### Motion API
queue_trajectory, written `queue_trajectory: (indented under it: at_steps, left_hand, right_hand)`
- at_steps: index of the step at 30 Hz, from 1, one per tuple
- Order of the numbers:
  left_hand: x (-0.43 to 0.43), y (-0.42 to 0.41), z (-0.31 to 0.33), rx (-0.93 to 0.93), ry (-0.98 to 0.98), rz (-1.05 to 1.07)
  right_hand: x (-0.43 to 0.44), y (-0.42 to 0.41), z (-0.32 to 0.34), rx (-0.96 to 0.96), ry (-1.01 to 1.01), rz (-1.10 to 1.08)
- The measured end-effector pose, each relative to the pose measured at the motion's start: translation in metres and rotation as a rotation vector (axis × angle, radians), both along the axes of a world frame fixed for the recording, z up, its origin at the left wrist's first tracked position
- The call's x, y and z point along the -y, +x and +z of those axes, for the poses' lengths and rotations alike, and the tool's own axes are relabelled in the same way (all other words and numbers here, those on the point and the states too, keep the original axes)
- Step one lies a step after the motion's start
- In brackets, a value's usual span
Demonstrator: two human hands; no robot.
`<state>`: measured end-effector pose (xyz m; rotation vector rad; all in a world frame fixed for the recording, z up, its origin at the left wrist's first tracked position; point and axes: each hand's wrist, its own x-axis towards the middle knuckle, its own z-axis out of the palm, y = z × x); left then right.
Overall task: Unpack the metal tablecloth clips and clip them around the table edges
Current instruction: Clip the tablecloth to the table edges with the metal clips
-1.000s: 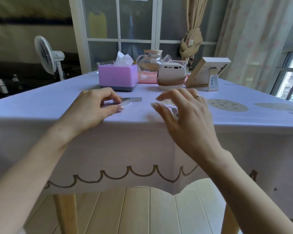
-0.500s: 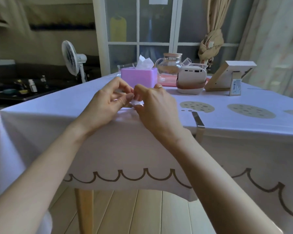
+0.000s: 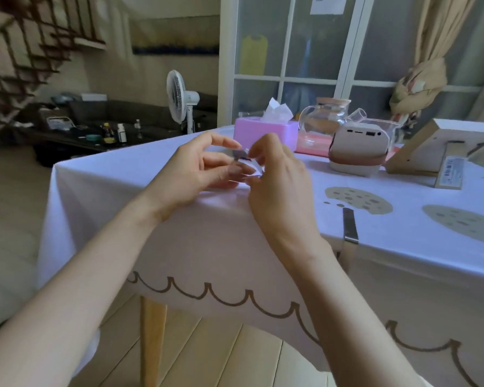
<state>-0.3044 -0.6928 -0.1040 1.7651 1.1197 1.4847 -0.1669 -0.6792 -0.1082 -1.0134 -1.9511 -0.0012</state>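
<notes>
The tablecloth hangs over the near edge of the desk, with bare cloth running left to the corner. To the right, a metal clip straddles that edge. Above the edge, the left grip and right grip, fingers curled, pinch a wrapped clip between them.

far edge of your tabletop: pink tissue box, a tissue poking up | just right of it you have a glass teapot on a pink tray | beige rounded device | picture frame leaning, back toward you | beyond the left edge: standing fan | behind the far edge: knotted curtain
</notes>
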Motion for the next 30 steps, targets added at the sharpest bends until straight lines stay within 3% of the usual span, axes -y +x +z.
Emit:
queue_trajectory:
  at_steps: [8,16,18,20,23,25,30]
  left_hand:
    - [-0.005,0.001,0.000,-0.009,0.022,0.012]
    - [-0.007,-0.010,0.000,-0.090,0.028,0.034]
    - [-0.011,-0.023,0.003,-0.260,0.069,0.136]
    - [-0.021,-0.049,0.007,-0.652,0.095,0.282]
    - [-0.038,-0.095,0.010,-1.019,-0.186,0.211]
    - [-0.046,-0.119,0.006,-1.082,-0.336,0.053]
    - [-0.051,-0.152,-0.001,-1.077,-0.227,-0.155]
  right_hand:
    - [-0.007,0.001,-0.005,-0.192,-0.015,0.136]
    - [-0.012,0.002,-0.006,-0.125,-0.051,0.138]
    - [-0.010,0.002,-0.005,-0.106,-0.069,0.113]
    - [-0.008,0.002,-0.003,-0.105,-0.118,0.115]
    - [-0.005,0.001,-0.002,-0.050,-0.157,0.075]
    - [-0.006,-0.003,-0.003,-0.035,-0.131,0.026]
    - [-0.004,-0.006,-0.002,-0.041,0.009,-0.144]
